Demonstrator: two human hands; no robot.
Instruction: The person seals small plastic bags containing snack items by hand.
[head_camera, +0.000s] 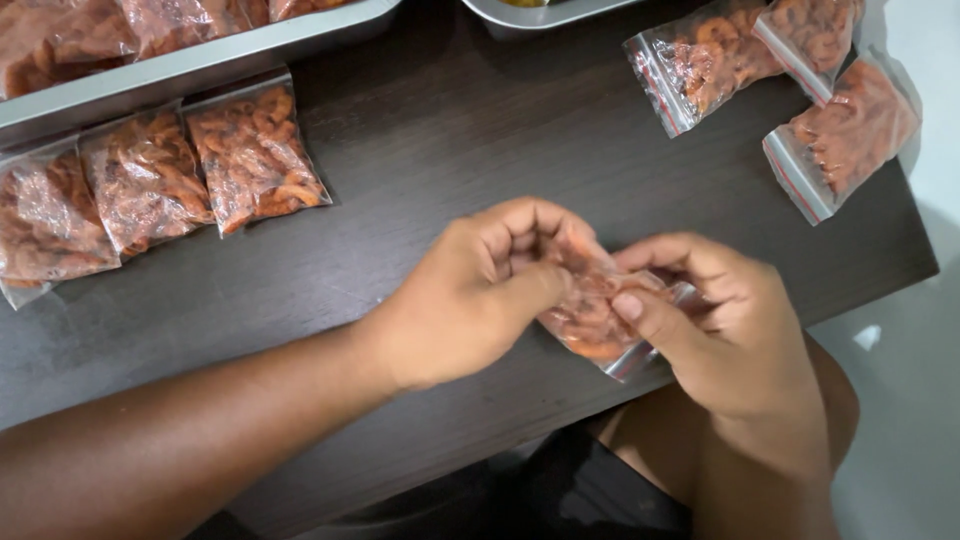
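- Both hands meet near the front edge of the dark wooden tabletop (450, 150): left hand (470, 300) and right hand (725, 335) pinch one small clear plastic zip bag of orange-red dried shrimp (590, 315) between fingers and thumbs.
- Three filled bags (150, 185) lie along the left edge, beside a metal tray (190, 65).
- Three more bags (790, 85) lie at the far right corner.

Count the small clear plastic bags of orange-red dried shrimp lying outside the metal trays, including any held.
7. Three lie at the table's left edge, three at the upper right, one in both hands. More may lie out of frame.
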